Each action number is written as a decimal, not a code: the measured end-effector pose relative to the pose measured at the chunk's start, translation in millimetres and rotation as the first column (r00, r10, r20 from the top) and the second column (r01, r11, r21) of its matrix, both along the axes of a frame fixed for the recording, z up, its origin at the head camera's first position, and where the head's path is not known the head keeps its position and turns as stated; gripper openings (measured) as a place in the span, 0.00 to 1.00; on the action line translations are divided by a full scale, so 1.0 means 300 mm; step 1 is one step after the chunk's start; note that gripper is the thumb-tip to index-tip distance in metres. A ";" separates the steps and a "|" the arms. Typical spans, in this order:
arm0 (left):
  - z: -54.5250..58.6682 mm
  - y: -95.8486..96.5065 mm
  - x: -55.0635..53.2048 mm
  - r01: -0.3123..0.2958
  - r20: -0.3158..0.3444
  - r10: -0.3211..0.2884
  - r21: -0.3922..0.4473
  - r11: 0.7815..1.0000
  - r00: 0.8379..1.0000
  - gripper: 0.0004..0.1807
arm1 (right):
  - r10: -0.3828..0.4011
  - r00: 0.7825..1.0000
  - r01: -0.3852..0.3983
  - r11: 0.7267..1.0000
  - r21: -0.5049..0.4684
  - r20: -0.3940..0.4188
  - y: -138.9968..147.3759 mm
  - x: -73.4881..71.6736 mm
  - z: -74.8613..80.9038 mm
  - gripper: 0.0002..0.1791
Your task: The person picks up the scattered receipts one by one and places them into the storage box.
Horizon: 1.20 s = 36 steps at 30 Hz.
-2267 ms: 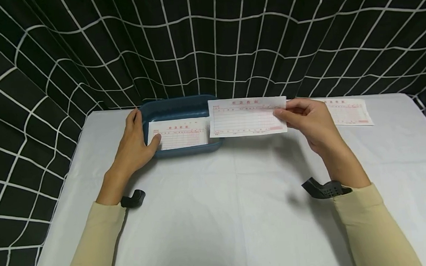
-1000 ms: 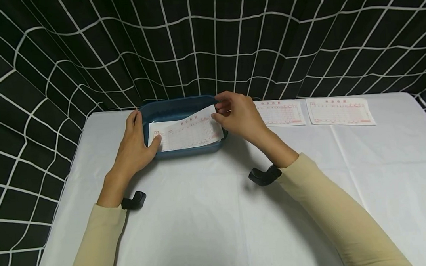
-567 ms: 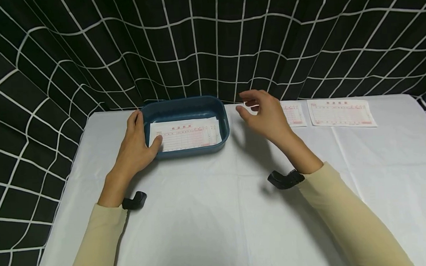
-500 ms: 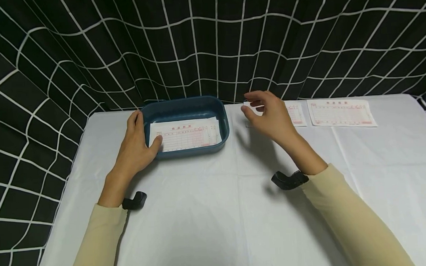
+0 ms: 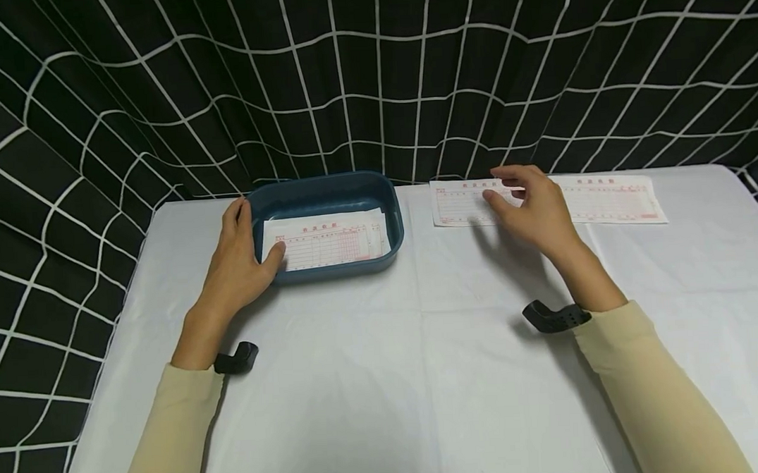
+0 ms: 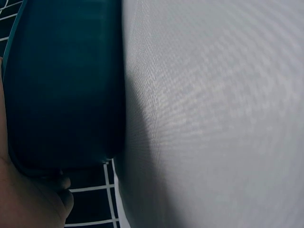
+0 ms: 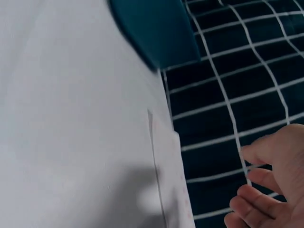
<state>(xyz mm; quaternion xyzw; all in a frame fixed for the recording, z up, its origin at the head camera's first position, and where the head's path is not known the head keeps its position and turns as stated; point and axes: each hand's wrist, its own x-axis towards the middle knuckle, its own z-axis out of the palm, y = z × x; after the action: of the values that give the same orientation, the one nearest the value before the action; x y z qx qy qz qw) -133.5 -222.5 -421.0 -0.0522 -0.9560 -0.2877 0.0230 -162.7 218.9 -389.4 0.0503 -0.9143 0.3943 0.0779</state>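
Note:
My left hand grips the left end of a blue plastic tray, thumb over the rim and fingers along its outer side. White receipt slips with red print lie overlapped inside the tray. To its right, my right hand hovers with loosely bent fingers, holding nothing, over a receipt slip on the table; it covers that slip's right part. Another stack of slips lies just beyond. In the right wrist view the fingers of my right hand are apart, beside the slip.
A white cloth covers the table. Behind and to the left stands a black curtain with a white grid, close to the table's back edge. A black wrist mount sits on the left wrist, and a similar mount on the right.
My right hand laid a receipt slip in the tray, let it go and moved right, over the slips on the table. The left hand has stayed on the tray's end.

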 end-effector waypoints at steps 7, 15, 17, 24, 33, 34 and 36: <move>0.001 -0.004 0.000 0.006 -0.006 -0.006 0.003 1.000 1.000 0.50 | -0.002 1.000 0.002 1.000 -0.008 0.019 0.050 -0.020 -0.024 0.26; -0.001 -0.009 -0.003 0.005 -0.018 -0.005 -0.003 1.000 1.000 0.50 | -0.023 0.999 0.021 0.999 0.044 0.041 0.089 -0.025 -0.072 0.28; -0.001 -0.010 -0.003 0.004 -0.020 -0.005 -0.006 1.000 1.000 0.50 | -0.015 0.999 0.013 0.998 0.061 0.035 0.094 -0.030 -0.084 0.29; -0.006 -0.015 0.000 0.007 -0.016 -0.007 -0.005 1.000 1.000 0.50 | -0.008 1.000 0.008 0.996 0.091 -0.003 0.115 -0.065 -0.128 0.30; -0.017 -0.016 0.002 -0.002 -0.018 0.002 -0.011 1.000 1.000 0.51 | -0.022 0.999 0.016 0.990 0.140 0.036 0.140 -0.077 -0.146 0.31; -0.016 -0.015 0.001 0.000 -0.018 0.000 -0.012 1.000 1.000 0.51 | -0.022 0.998 0.013 0.988 0.157 0.051 0.142 -0.077 -0.145 0.32; -0.009 -0.013 -0.001 0.002 -0.020 -0.002 -0.015 1.000 1.000 0.51 | -0.015 0.996 -0.001 0.982 0.190 0.085 0.146 -0.079 -0.145 0.33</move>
<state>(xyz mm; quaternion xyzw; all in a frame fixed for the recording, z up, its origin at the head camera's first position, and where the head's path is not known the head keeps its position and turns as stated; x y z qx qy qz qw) -133.9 -226.4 -423.8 -0.0563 -0.9579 -0.2799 0.0319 -186.5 262.8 -432.8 0.0375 -0.9504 0.3068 0.0346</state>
